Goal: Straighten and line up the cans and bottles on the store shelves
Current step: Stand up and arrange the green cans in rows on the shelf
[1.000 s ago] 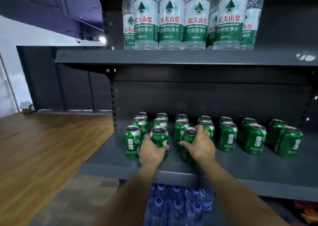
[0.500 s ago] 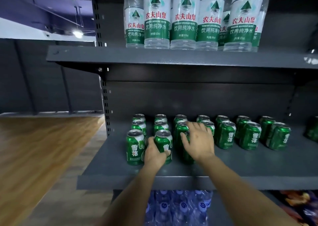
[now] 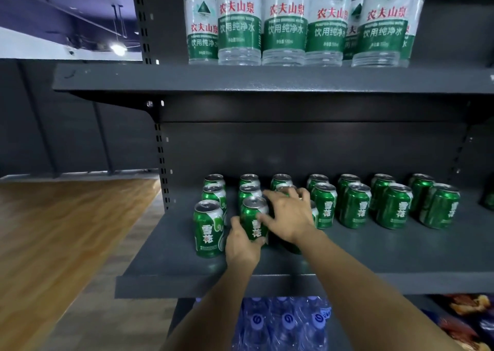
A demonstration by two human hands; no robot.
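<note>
At frame centre, the left hand [image 3: 242,246] grips a green can [image 3: 254,221] on the grey shelf [image 3: 374,254]. The right hand [image 3: 290,218], fingers spread, rests on the cans just beside it.

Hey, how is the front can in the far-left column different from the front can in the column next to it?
The far-left front can stands free, touched by neither hand; the second-column front can is gripped low by the left hand, with the right hand touching its side. The free can shows its whole label; fingers cover part of the other's. Both are green, upright, on the same shelf.
</note>
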